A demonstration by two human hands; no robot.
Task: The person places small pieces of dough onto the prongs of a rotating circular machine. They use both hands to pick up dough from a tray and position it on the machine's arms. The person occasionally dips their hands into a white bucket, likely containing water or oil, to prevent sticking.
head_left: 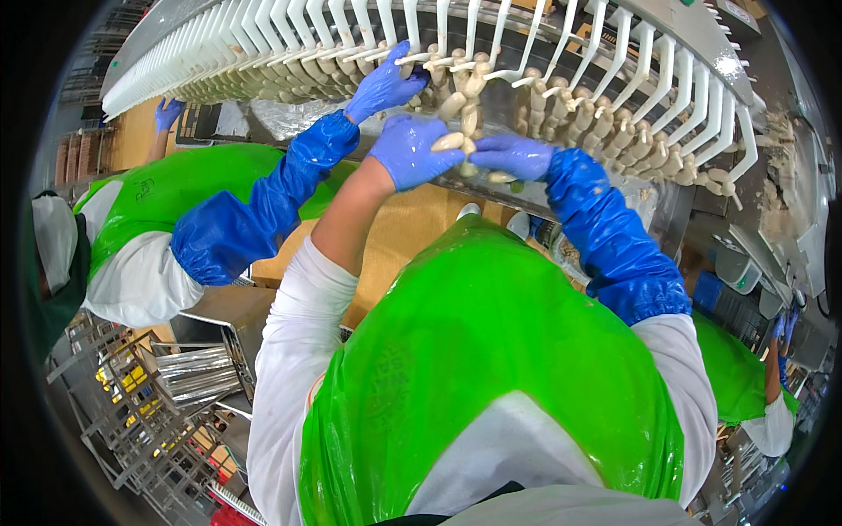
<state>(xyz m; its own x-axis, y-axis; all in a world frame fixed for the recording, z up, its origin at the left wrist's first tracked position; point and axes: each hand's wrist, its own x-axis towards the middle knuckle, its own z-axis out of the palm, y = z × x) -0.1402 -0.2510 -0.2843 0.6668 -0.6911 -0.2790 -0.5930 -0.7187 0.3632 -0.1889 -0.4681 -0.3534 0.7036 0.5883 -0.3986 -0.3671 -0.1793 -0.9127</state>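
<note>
Strings of short, pale linked sausages hang from a curved row of white hooks (645, 74). Just below the hooks, a sausage chain (470, 118) dangles between my two gloved hands. My left hand (412, 152), in a purple-blue glove with a bare forearm, is closed around the chain, one link showing by its fingertips. From the other side, my right hand (516, 158) pinches the same chain near its lower links, its fingers partly hidden; a blue sleeve covers that arm. A co-worker's gloved hand (386, 85) reaches to the hooks just beyond my left hand.
At the left a co-worker in a green apron (197, 180) stands close, with a blue-sleeved arm beside mine. Another person in green (732, 373) is at the far right. A metal rack (114, 408) stands lower left. More sausages (605, 136) hang to the right.
</note>
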